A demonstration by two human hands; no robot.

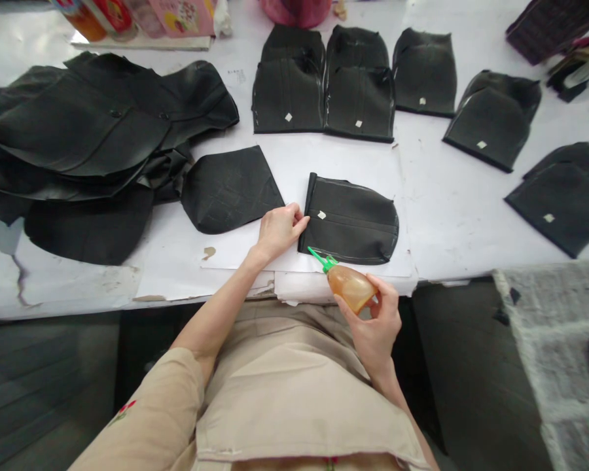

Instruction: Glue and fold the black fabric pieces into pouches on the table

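Head view: black panel (358,226) lies flat on white paper (243,256) at the near side of the table, rolled edge (304,229) to the left, small white tab (322,214) near that edge; left hand (281,230) is at the rolled edge, thumb and fingers bunched together (pinching or only pressing down, I cannot tell); right hand (377,314) has the squeeze bottle (352,289) pinched between thumb and fingers, green nozzle (322,260) slanting to the panel's near left corner; whether its tip touches, cannot tell.

Handling, as judged: panel light, thin and limp, leather-like, likely to curl or crease; best held at the rolled edge, which looks thicker and firmer; bottle light, soft-walled, part-filled with amber liquid, apt to give under a hard grip; best taken around its rounded body, clear of the nozzle.

Nearby: loose black piece (230,190) just left; larger black pile (93,124) beyond it.
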